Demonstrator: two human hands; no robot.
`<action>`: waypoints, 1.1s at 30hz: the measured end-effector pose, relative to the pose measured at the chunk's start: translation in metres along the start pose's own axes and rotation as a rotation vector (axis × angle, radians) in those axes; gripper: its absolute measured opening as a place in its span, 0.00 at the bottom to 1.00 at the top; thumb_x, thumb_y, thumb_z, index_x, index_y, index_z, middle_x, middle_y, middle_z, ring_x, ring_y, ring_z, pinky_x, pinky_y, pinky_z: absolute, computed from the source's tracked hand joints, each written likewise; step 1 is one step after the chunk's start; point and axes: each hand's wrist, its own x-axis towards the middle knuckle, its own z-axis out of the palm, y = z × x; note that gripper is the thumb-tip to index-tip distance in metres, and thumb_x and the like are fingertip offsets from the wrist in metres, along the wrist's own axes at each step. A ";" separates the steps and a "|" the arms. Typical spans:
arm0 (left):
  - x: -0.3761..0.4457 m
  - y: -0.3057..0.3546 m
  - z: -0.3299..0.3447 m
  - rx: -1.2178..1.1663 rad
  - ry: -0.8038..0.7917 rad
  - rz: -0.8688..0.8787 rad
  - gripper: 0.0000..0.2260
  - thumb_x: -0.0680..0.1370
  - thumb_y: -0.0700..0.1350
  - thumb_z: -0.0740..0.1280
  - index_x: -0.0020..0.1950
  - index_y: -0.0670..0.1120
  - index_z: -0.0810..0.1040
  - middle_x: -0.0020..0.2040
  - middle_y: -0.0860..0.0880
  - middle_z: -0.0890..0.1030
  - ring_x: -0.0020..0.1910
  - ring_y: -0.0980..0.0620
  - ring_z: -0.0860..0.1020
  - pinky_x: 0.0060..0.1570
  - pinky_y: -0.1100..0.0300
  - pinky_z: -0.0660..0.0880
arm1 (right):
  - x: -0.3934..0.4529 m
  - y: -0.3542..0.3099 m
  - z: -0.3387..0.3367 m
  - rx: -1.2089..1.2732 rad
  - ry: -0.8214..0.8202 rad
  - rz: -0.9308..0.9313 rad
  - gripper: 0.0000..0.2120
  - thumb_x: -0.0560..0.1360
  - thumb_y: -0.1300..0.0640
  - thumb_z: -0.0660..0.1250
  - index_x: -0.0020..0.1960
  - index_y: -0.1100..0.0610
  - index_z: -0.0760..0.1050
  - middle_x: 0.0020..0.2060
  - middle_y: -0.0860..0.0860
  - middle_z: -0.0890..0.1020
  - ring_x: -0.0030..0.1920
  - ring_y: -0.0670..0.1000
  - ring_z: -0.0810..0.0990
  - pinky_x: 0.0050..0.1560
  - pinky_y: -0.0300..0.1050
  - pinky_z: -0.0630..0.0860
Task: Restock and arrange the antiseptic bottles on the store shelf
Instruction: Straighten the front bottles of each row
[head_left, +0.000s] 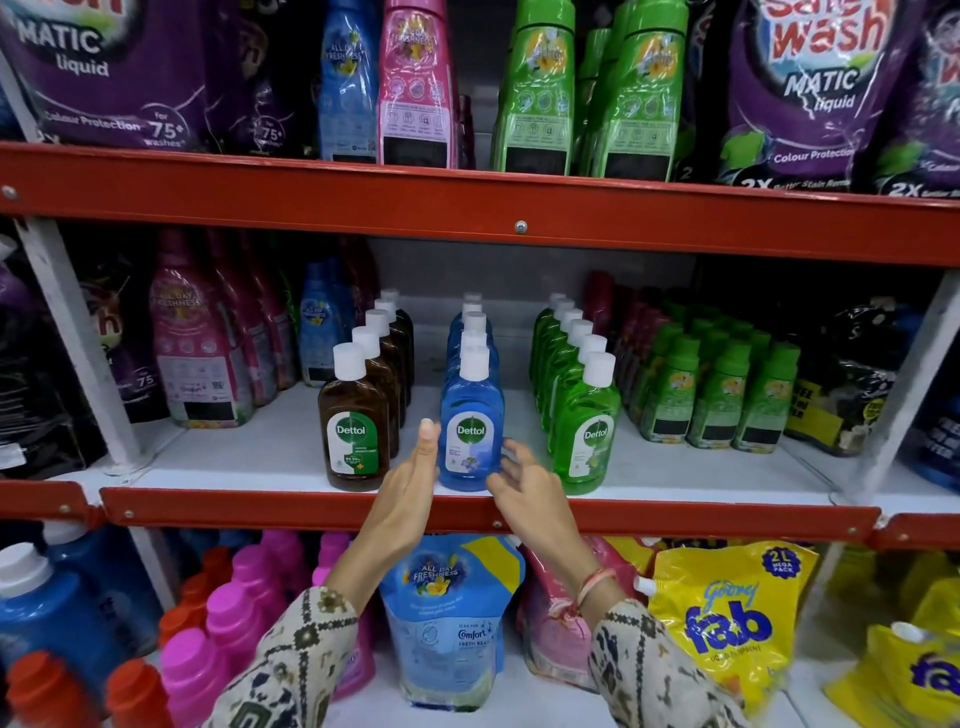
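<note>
Middle shelf (218, 457) of a store rack, seen from the person's head. 3 front-to-back files of antiseptic bottles stand on it: a brown file, front bottle (354, 423) at 9 o'clock of centre; a blue file, front bottle (471, 423) at centre; a green file, front bottle (586, 426) at 3 o'clock. The files stand apart from one another, with bare shelf between them.

The left hand (410, 478) rises at 8 o'clock of the front blue bottle, palm inward, fingers straight, its fingertip beside the bottle's left wall. The right hand (524, 483) sits at 4 o'clock, fingers spread and curled toward the bottle's lower right side. Both hands are unclenched and bracket the bottle; whether either presses on it cannot be told, and neither is wrapped around it.

Judged step: squaring the front blue bottle on its file. To do it well, press both palms evenly low on the body, keep the label facing 6 o'clock, set the base just behind the red shelf lip (675, 519), and avoid nudging toward 12 o'clock, since the bottles behind stand close and may topple
</note>
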 end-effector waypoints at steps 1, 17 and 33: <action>0.000 0.000 0.000 0.001 0.007 0.000 0.49 0.61 0.85 0.43 0.75 0.63 0.64 0.72 0.56 0.72 0.70 0.51 0.74 0.78 0.45 0.60 | 0.000 0.000 0.000 -0.012 0.000 -0.006 0.25 0.76 0.60 0.63 0.72 0.58 0.64 0.66 0.53 0.78 0.66 0.49 0.76 0.68 0.45 0.71; -0.017 0.001 0.020 0.111 0.450 0.308 0.32 0.77 0.71 0.45 0.60 0.51 0.76 0.55 0.50 0.80 0.56 0.51 0.79 0.60 0.50 0.74 | -0.012 0.008 -0.020 -0.044 0.368 -0.194 0.12 0.76 0.57 0.63 0.58 0.51 0.78 0.50 0.45 0.85 0.33 0.37 0.77 0.36 0.37 0.74; -0.002 0.040 0.101 0.144 -0.341 -0.040 0.42 0.70 0.79 0.38 0.76 0.61 0.66 0.75 0.56 0.70 0.74 0.55 0.68 0.70 0.57 0.58 | 0.005 0.045 -0.092 -0.158 0.191 0.120 0.21 0.77 0.57 0.55 0.70 0.52 0.67 0.49 0.55 0.84 0.55 0.60 0.79 0.58 0.55 0.74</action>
